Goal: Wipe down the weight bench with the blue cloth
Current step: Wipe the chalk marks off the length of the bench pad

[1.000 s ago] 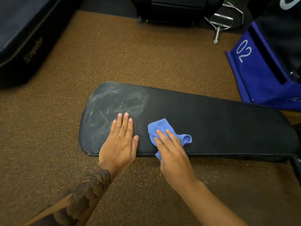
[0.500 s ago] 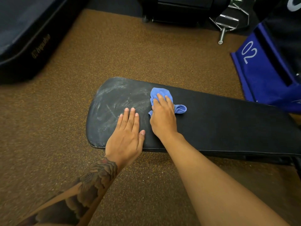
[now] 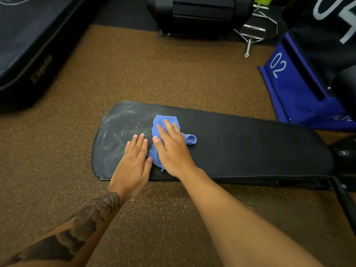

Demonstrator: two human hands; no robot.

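A long black padded weight bench point(image 3: 240, 147) lies across the view, its left end smeared with whitish chalky marks. The blue cloth point(image 3: 165, 122) is bunched on the pad just right of those marks. My right hand point(image 3: 171, 147) lies flat on the cloth, fingers pointing away, pressing it to the pad. My left hand point(image 3: 133, 162) rests flat on the bench beside it, fingers together, its thumb touching the cloth's near edge. The cloth's middle is hidden under my right hand.
Brown speckled rubber floor point(image 3: 154, 74) surrounds the bench. A black mat or pad point(image 3: 28, 45) sits at far left, black equipment point(image 3: 196, 14) at the back, a metal handle attachment point(image 3: 250, 33) beside it, and a blue "02" bag point(image 3: 289, 83) at right. The bench's black frame leg point(image 3: 344, 199) runs down at right.
My right hand pushed the cloth from the near edge across the pad to the far side, then drew it back toward the middle. The left hand stayed planted.
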